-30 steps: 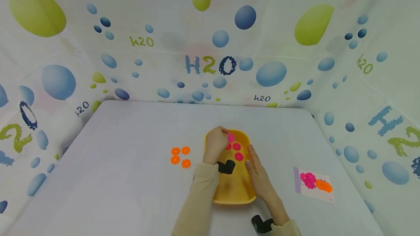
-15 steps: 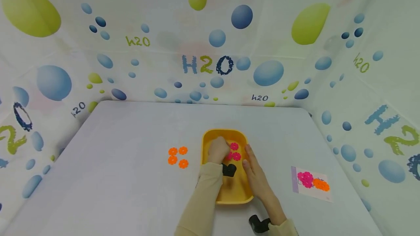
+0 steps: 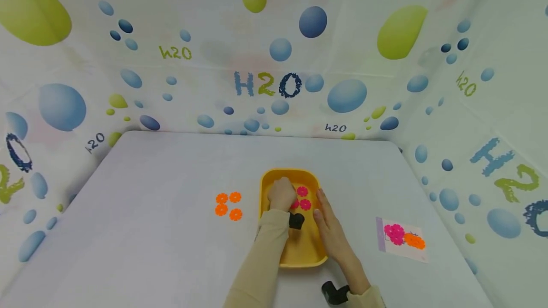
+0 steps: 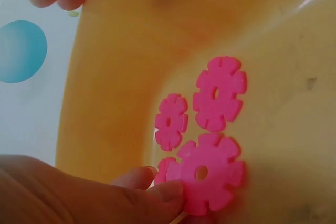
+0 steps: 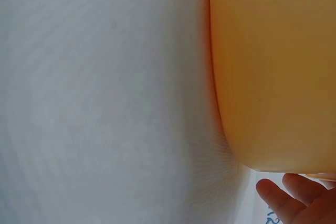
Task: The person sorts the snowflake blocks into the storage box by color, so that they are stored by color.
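Observation:
A yellow tray (image 3: 304, 248) sits on the table, with several pink notched discs (image 3: 302, 191) at its far end. Inside it, my left hand (image 3: 282, 195) pinches one pink disc (image 4: 223, 169) by its edge between thumb and finger, as the left wrist view shows. Beside that disc lie more pink discs (image 4: 219, 94) on the tray floor; one is partly covered by it. My right hand (image 3: 333, 232) rests along the tray's right side with its fingers fairly straight. In the right wrist view its fingertips (image 5: 273, 195) appear below the tray's wall (image 5: 278, 77).
Several orange notched discs (image 3: 229, 206) lie on the white table (image 3: 150, 232) left of the tray. To the right is a card (image 3: 402, 240) picturing pink and orange shapes. Bubble-print sheets (image 3: 197, 23) wall off the back and sides.
My left hand has come down from the tray's far rim to its floor, closer to me, with the pink disc in its fingers. The right hand stays against the tray. The head view drifts slightly.

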Tool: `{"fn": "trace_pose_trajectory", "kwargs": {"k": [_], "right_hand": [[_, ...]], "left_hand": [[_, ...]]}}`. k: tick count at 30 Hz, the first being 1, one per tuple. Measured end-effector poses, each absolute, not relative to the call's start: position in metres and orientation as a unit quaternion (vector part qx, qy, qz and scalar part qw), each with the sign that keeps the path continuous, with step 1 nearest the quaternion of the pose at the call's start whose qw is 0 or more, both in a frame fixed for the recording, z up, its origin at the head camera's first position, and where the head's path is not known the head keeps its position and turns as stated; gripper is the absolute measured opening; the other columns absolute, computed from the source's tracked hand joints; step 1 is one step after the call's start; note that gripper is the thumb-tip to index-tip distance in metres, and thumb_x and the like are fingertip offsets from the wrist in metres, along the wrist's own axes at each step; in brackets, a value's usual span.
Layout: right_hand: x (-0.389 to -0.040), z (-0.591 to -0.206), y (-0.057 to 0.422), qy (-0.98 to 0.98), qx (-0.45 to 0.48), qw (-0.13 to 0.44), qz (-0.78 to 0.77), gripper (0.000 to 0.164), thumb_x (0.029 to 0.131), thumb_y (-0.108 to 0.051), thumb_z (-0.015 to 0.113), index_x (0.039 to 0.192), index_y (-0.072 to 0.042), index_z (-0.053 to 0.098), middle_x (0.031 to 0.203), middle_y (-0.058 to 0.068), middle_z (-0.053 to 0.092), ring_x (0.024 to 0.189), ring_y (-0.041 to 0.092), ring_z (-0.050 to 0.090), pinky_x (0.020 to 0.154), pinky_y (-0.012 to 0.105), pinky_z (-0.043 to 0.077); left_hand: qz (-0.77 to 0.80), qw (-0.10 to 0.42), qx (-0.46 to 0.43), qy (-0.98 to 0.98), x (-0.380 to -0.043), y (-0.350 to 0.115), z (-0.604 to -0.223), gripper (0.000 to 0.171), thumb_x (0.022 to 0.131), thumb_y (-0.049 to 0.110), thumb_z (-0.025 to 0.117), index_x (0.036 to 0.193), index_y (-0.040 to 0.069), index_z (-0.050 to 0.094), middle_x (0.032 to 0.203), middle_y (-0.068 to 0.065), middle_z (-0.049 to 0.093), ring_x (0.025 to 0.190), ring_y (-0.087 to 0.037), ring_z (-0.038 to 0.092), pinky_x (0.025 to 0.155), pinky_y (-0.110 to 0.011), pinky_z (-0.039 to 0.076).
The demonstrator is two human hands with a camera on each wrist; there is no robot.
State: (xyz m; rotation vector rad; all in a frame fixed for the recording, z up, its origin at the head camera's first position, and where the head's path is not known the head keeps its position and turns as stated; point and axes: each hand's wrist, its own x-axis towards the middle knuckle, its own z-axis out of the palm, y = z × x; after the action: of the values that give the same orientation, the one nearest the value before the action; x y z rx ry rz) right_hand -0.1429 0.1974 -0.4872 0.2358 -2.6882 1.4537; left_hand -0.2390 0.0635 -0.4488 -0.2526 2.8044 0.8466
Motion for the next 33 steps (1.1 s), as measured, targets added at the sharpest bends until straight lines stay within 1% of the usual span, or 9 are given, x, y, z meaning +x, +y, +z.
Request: {"fn": "trace_pose_trajectory", "kwargs": {"k": [4,14,16,21,24,27,28,31,33], "right_hand": [[-0.142,-0.487,0.196,-0.874,0.076,0.035,0.478,0.056,0.105,-0.030,0.035,0.154,-0.006,0.020,0.162,0.014,0.017,0.149,0.037,0.019,0.117,0.056,0.017],[-0.141,-0.486,0.193,-0.873,0.076,0.029,0.482,0.057,0.106,-0.031,0.034,0.155,-0.007,0.019,0.162,0.013,0.016,0.149,0.036,0.017,0.118,0.054,0.016],[-0.140,-0.485,0.194,-0.875,0.074,0.031,0.478,0.057,0.106,-0.031,0.035,0.155,-0.007,0.019,0.162,0.013,0.017,0.149,0.036,0.018,0.118,0.054,0.016],[-0.141,-0.485,0.196,-0.878,0.068,0.029,0.473,0.058,0.105,-0.034,0.034,0.155,-0.010,0.018,0.163,0.012,0.017,0.149,0.036,0.018,0.117,0.055,0.017],[-0.143,-0.485,0.196,-0.879,0.068,0.025,0.472,0.058,0.105,-0.036,0.033,0.155,-0.011,0.017,0.163,0.011,0.016,0.149,0.036,0.018,0.117,0.056,0.017],[-0.144,-0.484,0.197,-0.879,0.069,0.026,0.471,0.058,0.105,-0.035,0.033,0.155,-0.010,0.018,0.163,0.012,0.016,0.149,0.037,0.018,0.117,0.056,0.017],[-0.144,-0.484,0.196,-0.879,0.069,0.026,0.472,0.058,0.105,-0.035,0.033,0.155,-0.010,0.018,0.163,0.012,0.017,0.149,0.037,0.018,0.117,0.056,0.017],[-0.143,-0.484,0.196,-0.879,0.067,0.023,0.472,0.058,0.105,-0.035,0.033,0.155,-0.010,0.018,0.163,0.012,0.017,0.149,0.038,0.018,0.117,0.056,0.017],[-0.143,-0.484,0.196,-0.879,0.065,0.021,0.472,0.058,0.105,-0.036,0.033,0.155,-0.010,0.017,0.163,0.012,0.016,0.149,0.038,0.018,0.117,0.057,0.017]], "left_hand": [[0.280,0.105,-0.097,0.949,-0.240,0.063,-0.450,0.013,0.087,0.010,0.063,0.075,0.006,0.063,0.072,-0.008,0.063,0.058,-0.020,0.055,0.049,-0.030,0.043],[0.279,0.105,-0.102,0.949,-0.237,0.061,-0.451,0.023,0.087,0.006,0.062,0.065,0.006,0.056,0.063,-0.007,0.056,0.051,-0.020,0.051,0.043,-0.028,0.037],[0.291,0.092,-0.090,0.948,-0.236,0.059,-0.448,0.026,0.087,0.005,0.061,0.062,0.007,0.054,0.059,-0.006,0.052,0.048,-0.019,0.050,0.041,-0.027,0.036],[0.334,0.051,-0.042,0.940,-0.232,0.053,-0.433,0.035,0.085,-0.001,0.056,0.056,0.010,0.039,0.052,-0.001,0.032,0.043,-0.016,0.037,0.038,-0.024,0.028],[0.350,0.042,-0.028,0.935,-0.230,0.050,-0.423,0.025,0.083,-0.001,0.056,0.062,0.006,0.047,0.056,-0.003,0.038,0.048,-0.018,0.039,0.042,-0.025,0.029],[0.354,0.046,-0.028,0.934,-0.229,0.050,-0.417,0.005,0.084,0.001,0.058,0.082,0.003,0.063,0.070,-0.007,0.056,0.058,-0.020,0.050,0.049,-0.027,0.039],[0.353,0.051,-0.031,0.934,-0.228,0.050,-0.415,0.009,0.084,0.002,0.059,0.089,0.003,0.066,0.077,-0.008,0.061,0.061,-0.021,0.053,0.052,-0.027,0.043],[0.360,0.062,-0.034,0.930,-0.228,0.049,-0.412,0.018,0.083,0.003,0.060,0.100,0.004,0.068,0.090,-0.008,0.068,0.067,-0.020,0.057,0.058,-0.030,0.049],[0.372,0.056,-0.029,0.926,-0.226,0.048,-0.409,0.022,0.082,0.003,0.061,0.102,0.004,0.069,0.092,-0.009,0.070,0.065,-0.020,0.057,0.057,-0.029,0.048]]}}
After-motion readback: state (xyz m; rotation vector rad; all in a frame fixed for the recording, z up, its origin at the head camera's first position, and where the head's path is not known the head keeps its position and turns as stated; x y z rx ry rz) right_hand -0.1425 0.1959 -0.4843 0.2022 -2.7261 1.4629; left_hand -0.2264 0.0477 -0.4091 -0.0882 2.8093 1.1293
